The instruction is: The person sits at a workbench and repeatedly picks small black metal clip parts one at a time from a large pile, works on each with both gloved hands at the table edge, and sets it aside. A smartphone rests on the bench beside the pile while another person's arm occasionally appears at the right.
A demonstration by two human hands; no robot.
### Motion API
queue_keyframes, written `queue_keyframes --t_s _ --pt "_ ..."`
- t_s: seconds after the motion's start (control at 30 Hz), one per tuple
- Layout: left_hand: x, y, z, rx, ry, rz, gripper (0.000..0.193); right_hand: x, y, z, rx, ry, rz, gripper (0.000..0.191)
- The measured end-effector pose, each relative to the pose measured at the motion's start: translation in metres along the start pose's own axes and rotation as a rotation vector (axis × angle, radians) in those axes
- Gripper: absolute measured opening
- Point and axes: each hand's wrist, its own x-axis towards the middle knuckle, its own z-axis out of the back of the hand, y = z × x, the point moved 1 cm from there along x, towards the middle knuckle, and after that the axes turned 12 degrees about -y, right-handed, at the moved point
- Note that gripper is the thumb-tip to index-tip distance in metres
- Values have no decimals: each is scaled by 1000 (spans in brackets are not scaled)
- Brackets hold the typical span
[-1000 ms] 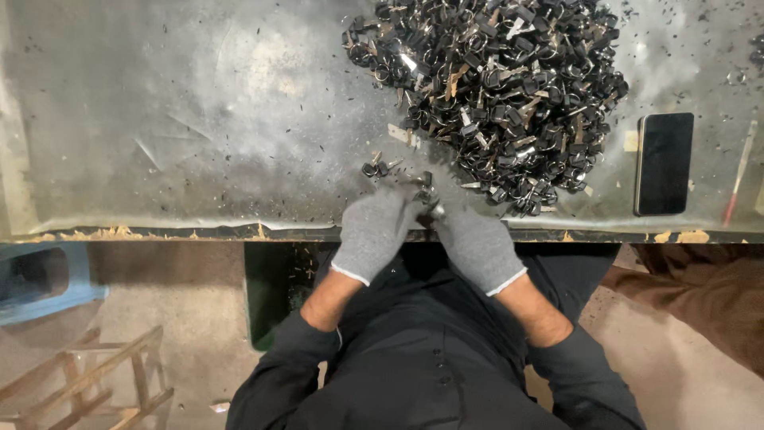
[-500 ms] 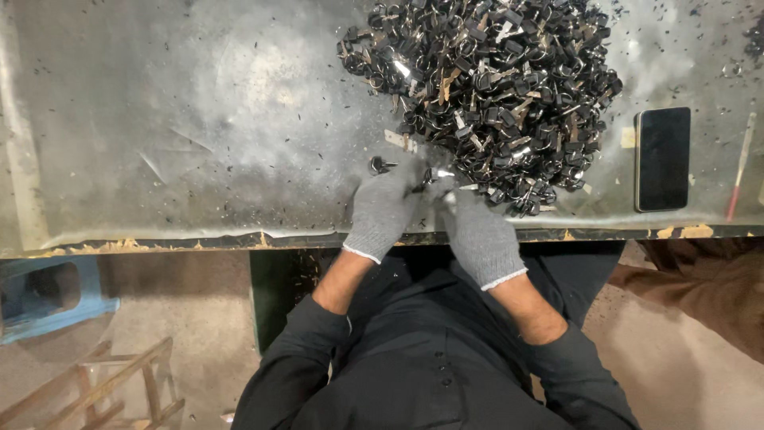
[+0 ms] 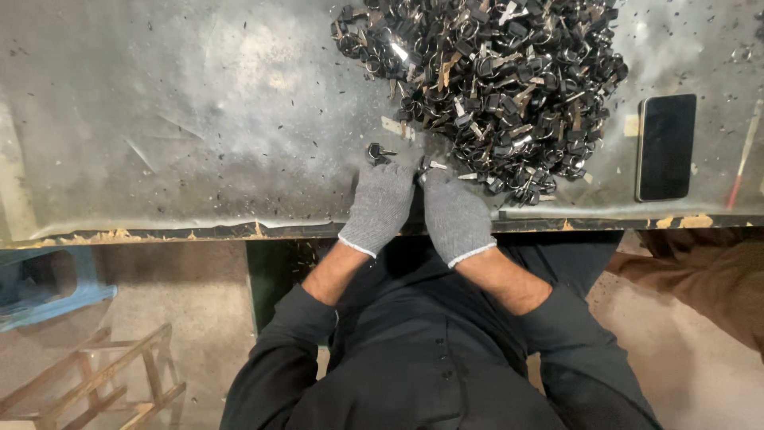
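Observation:
A big heap of small dark keys and metal key blanks (image 3: 485, 80) lies on the scratched grey metal tabletop (image 3: 199, 119). Both my hands wear grey knit gloves and rest side by side at the table's near edge, just below the heap. My left hand (image 3: 380, 205) has its fingers curled on a small black-headed key (image 3: 380, 151) that pokes out past the fingertips. My right hand (image 3: 454, 213) pinches another small key piece (image 3: 433, 165) at the heap's lower rim. The fingertips themselves are hidden under the gloves' backs.
A black phone (image 3: 664, 147) lies face down right of the heap, with a red-and-white pencil (image 3: 744, 155) beyond it. Metal chips speckle the table. Below the edge are a blue stool (image 3: 40, 287), a wooden frame (image 3: 103, 382) and another person's brown sleeve (image 3: 708, 279).
My hands have moved from the table's edge farther onto the top, closer to the heap, and now sit slightly apart, each on its own piece.

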Motion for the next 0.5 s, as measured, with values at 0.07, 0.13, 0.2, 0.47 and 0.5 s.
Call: queue_keyframes --t_s 0.07,0.13,0.2,0.47,0.5 --pt "-1 -3 0 21 -25 -14 49 -2 4 -4 -51 -42 64 13" --pt "-2 -6 3 -6 -70 -8 54 -1 6 -4 51 -92 69 10" --pt "-2 -10 7 94 -106 -72 51 3 3 -2 57 -49 55 13" --pt "3 -5 18 -196 1 313 45 3 -25 16 352 -79 226 52" --pt "1 -5 19 -200 -72 239 33 1 -29 15 348 -21 185 42"
